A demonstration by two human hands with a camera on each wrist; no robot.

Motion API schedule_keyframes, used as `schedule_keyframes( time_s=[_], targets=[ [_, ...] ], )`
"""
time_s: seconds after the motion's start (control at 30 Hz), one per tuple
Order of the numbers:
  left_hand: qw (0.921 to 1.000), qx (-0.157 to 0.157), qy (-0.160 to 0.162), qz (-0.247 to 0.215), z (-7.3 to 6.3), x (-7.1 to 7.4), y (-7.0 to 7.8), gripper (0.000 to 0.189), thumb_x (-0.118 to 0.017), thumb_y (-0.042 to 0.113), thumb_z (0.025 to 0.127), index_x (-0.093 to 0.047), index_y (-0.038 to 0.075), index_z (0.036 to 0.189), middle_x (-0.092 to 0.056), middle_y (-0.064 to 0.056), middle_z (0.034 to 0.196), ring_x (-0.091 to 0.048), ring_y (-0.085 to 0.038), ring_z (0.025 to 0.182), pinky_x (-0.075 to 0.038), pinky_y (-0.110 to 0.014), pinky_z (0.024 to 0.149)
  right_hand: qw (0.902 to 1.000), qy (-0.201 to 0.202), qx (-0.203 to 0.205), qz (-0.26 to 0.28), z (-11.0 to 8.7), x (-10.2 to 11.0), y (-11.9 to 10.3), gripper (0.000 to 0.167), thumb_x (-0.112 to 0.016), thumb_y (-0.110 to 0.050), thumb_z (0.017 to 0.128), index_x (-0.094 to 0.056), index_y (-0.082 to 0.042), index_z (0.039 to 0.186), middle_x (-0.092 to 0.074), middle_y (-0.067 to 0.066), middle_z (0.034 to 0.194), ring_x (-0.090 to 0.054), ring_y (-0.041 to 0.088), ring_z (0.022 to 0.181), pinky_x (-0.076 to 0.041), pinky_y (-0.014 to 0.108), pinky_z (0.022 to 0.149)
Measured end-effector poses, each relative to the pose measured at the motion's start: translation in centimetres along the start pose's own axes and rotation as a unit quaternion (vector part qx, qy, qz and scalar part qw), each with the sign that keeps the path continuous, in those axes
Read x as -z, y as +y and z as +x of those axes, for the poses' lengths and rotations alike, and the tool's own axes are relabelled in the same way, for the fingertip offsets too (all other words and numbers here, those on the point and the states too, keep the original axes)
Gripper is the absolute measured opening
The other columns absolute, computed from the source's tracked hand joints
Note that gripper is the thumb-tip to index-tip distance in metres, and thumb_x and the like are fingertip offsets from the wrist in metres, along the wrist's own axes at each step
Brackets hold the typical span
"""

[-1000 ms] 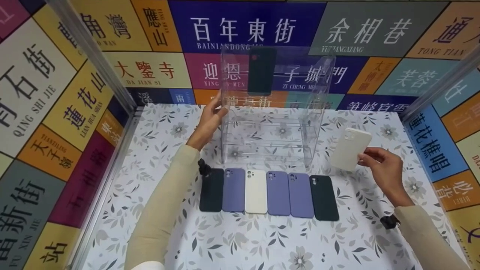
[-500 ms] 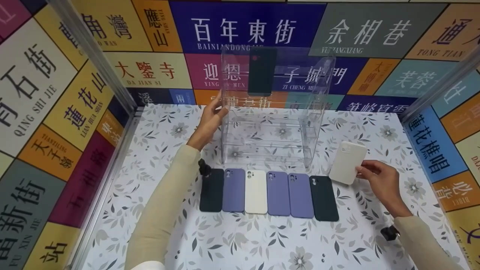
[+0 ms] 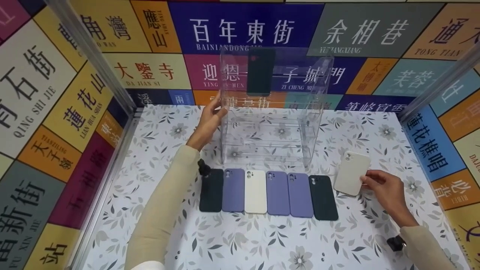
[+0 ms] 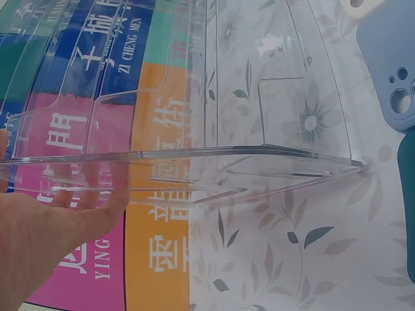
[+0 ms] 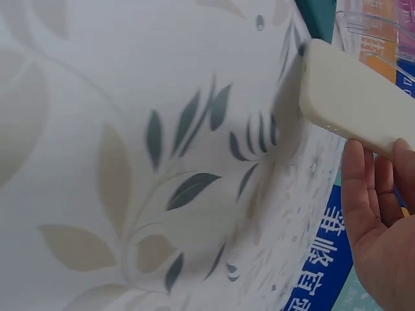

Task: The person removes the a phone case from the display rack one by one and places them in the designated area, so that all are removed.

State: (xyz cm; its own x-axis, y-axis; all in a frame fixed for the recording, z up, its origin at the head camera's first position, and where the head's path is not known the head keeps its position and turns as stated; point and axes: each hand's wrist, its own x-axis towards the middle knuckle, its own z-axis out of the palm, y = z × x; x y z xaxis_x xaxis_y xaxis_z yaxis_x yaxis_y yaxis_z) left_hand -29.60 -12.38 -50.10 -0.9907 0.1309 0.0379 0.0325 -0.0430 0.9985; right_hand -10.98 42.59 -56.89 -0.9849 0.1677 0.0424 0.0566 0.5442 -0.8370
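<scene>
My right hand [image 3: 386, 189] pinches a cream-white phone case [image 3: 351, 173] by its right edge, tilted just above the tabletop. In the right wrist view, the thumb and fingers hold the side of that phone case [image 5: 363, 97]. With my left hand [image 3: 210, 120] I grip the left side of a clear tiered display stand [image 3: 307, 150]; in the left wrist view the fingers [image 4: 97, 217] show partly through its side panel. A dark green phone case [image 3: 260, 73] stands in the stand's upper tier.
In front of the stand lies a row of phone cases: black [image 3: 212, 191], purple [image 3: 233, 191], white [image 3: 256, 193], two more purple ones, and dark green [image 3: 324, 198] at the right end. Printed panels [image 3: 247, 26] wall the flowered tabletop [image 3: 240, 240] at the back and sides.
My right hand has brought the white phone case down toward the tabletop, nearer the right end of the row. My left hand has stayed on the stand.
</scene>
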Motion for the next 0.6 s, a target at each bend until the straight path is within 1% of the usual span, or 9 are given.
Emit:
schedule_keyframes(
  time_s=[0.13,0.23,0.33,0.5,0.6],
  targets=[
    [1.0000,0.003,0.002,0.005,0.1,-0.1,0.0,0.070,-0.058,0.010,0.115,-0.027,0.022,0.177,-0.044,-0.021,0.169,-0.056,-0.039,0.143,-0.049,-0.057,0.117,0.9998,-0.012,-0.017,0.002,-0.6,0.4,0.7,0.036,-0.078,-0.012,0.104,-0.072,0.014,0.127,-0.079,-0.004,0.098,-0.078,0.007,0.081,-0.063,0.023,0.074],
    [1.0000,0.003,0.001,0.007,0.0,-0.1,0.0,0.070,-0.058,0.011,0.115,-0.027,0.021,0.177,-0.043,-0.021,0.170,-0.056,-0.040,0.144,-0.050,-0.056,0.116,0.9995,-0.024,-0.020,0.004,-1.0,0.8,1.2,0.037,-0.078,-0.013,0.104,-0.071,0.015,0.128,-0.079,-0.006,0.098,-0.078,0.009,0.081,-0.063,0.023,0.074],
    [1.0000,-0.003,-0.001,0.009,0.0,-0.1,0.0,0.071,-0.059,0.012,0.115,-0.026,0.021,0.177,-0.044,-0.021,0.169,-0.056,-0.039,0.143,-0.050,-0.056,0.116,0.9992,-0.037,-0.017,0.001,-1.3,1.0,1.5,0.037,-0.078,-0.012,0.105,-0.071,0.015,0.129,-0.078,-0.005,0.099,-0.078,0.009,0.082,-0.063,0.024,0.074],
    [0.9998,-0.014,0.000,0.012,-0.1,-0.1,0.0,0.071,-0.058,0.011,0.114,-0.026,0.022,0.177,-0.047,-0.021,0.167,-0.058,-0.038,0.141,-0.052,-0.053,0.113,0.9970,-0.069,-0.024,0.023,-1.8,1.0,1.9,0.038,-0.076,-0.009,0.105,-0.068,0.019,0.131,-0.079,-0.003,0.100,-0.079,0.010,0.082,-0.065,0.028,0.075],
    [0.9998,-0.018,-0.001,0.010,-0.1,-0.1,-0.1,0.071,-0.058,0.012,0.114,-0.027,0.022,0.177,-0.047,-0.021,0.166,-0.058,-0.038,0.140,-0.052,-0.054,0.113,0.9950,-0.090,-0.039,0.018,-2.0,0.8,2.1,0.040,-0.075,-0.008,0.106,-0.067,0.020,0.132,-0.080,0.009,0.104,-0.079,0.010,0.082,-0.065,0.028,0.075]
  ],
)
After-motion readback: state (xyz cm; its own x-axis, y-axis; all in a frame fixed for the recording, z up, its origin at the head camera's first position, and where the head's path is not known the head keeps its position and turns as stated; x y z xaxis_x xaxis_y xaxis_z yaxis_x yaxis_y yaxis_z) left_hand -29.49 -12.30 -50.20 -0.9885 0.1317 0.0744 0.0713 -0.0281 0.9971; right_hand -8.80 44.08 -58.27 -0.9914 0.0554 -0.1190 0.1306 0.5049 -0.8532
